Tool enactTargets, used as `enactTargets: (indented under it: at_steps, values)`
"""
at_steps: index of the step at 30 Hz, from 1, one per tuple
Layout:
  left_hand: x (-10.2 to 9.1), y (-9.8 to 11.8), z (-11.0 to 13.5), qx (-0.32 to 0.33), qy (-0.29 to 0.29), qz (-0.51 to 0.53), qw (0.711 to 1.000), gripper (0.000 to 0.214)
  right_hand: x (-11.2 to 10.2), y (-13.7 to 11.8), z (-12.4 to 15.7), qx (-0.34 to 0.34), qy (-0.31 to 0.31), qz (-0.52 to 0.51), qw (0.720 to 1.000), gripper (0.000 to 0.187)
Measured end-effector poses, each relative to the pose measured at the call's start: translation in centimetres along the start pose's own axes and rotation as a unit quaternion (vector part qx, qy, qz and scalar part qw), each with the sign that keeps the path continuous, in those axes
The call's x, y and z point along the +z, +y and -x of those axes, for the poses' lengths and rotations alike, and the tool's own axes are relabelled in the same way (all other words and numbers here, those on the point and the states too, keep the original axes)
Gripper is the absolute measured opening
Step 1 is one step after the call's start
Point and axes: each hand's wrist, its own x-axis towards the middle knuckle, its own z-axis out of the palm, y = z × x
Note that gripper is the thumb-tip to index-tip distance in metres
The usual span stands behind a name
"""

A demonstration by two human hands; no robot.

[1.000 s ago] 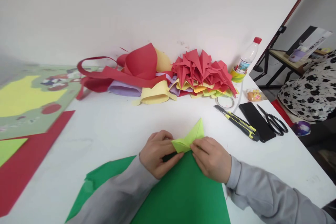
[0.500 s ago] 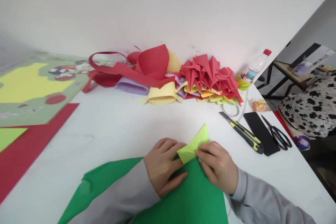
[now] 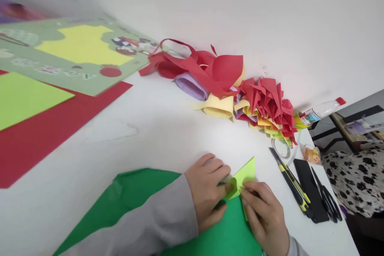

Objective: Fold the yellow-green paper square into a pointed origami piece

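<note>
A small folded piece of yellow-green paper [image 3: 247, 173] is held between my two hands, with a pointed corner sticking up. My left hand [image 3: 207, 192] has its index finger at the paper's left edge, the other fingers curled and the thumb lower down. From the other side, my right hand [image 3: 265, 214] pinches the lower right of the fold between thumb and fingers. Beneath both hands lies a large green sheet [image 3: 144, 188] with a creased corner, partly covered by my left sleeve.
To the right lie a utility knife [image 3: 291, 186], a black flat case [image 3: 310, 192], scissors [image 3: 327, 202] and a tape roll [image 3: 288, 151]. Red folded paper pieces [image 3: 267, 96] and a bottle [image 3: 325, 109] line the wall. A decorated board [image 3: 90, 84] overlaps a red sheet [image 3: 69, 116] at left.
The view has turned, so the table's things appear shifted and tilted. Both hands still hold the yellow-green paper; a lower strip of it now shows beside my right fingers.
</note>
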Motion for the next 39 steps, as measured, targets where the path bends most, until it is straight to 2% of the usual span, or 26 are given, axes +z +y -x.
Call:
enactTargets:
  at_steps: [4,7,15,21,25,31,36,39]
  values:
    - [-0.2,-0.2,-0.1,-0.006,0.006,0.000,1.000,0.019,0.1,-0.3,0.0,-0.005,0.004,0.013,1.000,0.035]
    - [-0.3,-0.2,-0.1,-0.007,0.009,-0.001,1.000,0.024,0.2,-0.6,0.1,-0.004,0.014,0.015,1.000,0.038]
    - [0.3,-0.2,0.7,0.043,0.001,0.000,0.999,0.035,0.4,-0.4,-0.1,0.041,0.006,-0.013,0.999,0.038]
    - [-0.1,-0.8,0.6,0.037,-0.013,0.023,0.999,0.015,0.5,-0.5,-0.4,0.042,0.025,-0.037,0.998,0.034]
    - [-0.4,-1.2,0.4,0.036,-0.011,0.005,0.999,0.021,0.7,-0.5,-0.2,0.027,0.030,-0.023,0.999,0.034]
    - [-0.5,-1.6,0.5,0.046,-0.037,0.002,0.998,0.025,1.1,-0.4,0.1,0.016,0.014,0.005,1.000,0.037]
    - [-0.6,-1.6,0.5,0.081,-0.035,-0.013,0.996,0.031,1.1,-0.4,-0.2,0.016,0.027,-0.007,0.999,0.031]
    - [-0.7,-1.6,0.5,0.080,-0.046,-0.005,0.996,0.031,1.1,-0.4,-0.2,0.016,0.042,-0.017,0.999,0.028]
